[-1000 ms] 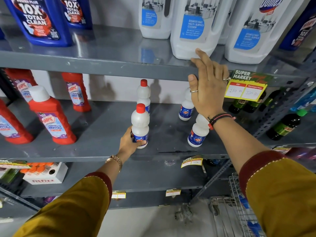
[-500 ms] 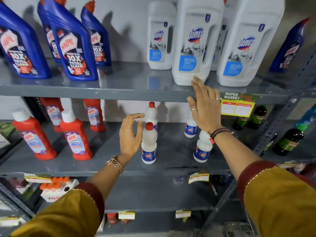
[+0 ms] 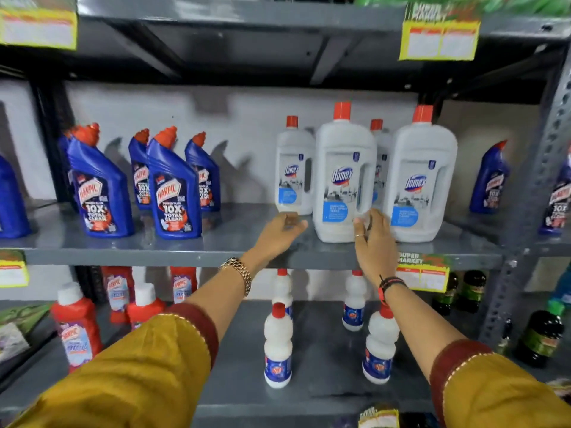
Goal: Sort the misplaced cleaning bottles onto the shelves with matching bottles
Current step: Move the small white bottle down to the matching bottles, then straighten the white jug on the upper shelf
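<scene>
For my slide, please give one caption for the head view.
Both hands, left and right, reach toward a large white Domex bottle on the grey shelf.

Mustard sleeves (image 3: 148, 366) with maroon cuffs (image 3: 200, 322); gold watch (image 3: 239, 271), ring (image 3: 359, 235).

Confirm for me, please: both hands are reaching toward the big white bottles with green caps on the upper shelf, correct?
Not quite: the caps are red, not green. The head view shows the left hand and right hand reaching toward the big white bottles on the upper shelf.

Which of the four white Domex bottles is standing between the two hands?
The front left Domex bottle, the large one. The left hand is at its left base and the right hand at its right base.
</scene>
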Action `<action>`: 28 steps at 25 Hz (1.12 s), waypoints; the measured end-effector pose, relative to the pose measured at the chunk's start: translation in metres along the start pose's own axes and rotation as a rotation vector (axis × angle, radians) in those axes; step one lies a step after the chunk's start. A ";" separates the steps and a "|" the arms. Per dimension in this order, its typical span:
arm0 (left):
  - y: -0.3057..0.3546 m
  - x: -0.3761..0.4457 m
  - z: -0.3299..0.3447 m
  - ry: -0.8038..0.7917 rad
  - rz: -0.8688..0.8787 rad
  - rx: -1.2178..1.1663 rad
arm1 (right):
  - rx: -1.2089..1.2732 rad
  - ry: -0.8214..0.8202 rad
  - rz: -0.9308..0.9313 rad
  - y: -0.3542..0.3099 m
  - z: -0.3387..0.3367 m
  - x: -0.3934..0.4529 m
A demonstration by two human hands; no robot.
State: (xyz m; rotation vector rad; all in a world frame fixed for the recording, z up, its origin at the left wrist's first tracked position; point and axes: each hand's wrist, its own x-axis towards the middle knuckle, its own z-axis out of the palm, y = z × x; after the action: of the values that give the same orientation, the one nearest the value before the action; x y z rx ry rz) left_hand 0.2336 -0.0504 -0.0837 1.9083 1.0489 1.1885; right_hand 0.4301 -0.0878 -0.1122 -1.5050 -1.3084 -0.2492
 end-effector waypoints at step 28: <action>-0.024 0.017 -0.041 0.214 -0.136 -0.058 | 0.374 -0.412 0.129 -0.039 0.050 0.026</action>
State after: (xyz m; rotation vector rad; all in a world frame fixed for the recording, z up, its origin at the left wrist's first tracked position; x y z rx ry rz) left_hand 0.1932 -0.0198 -0.0814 1.6645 1.2221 1.3508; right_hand 0.3853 -0.0406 -0.0915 -1.3479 -1.4718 0.3909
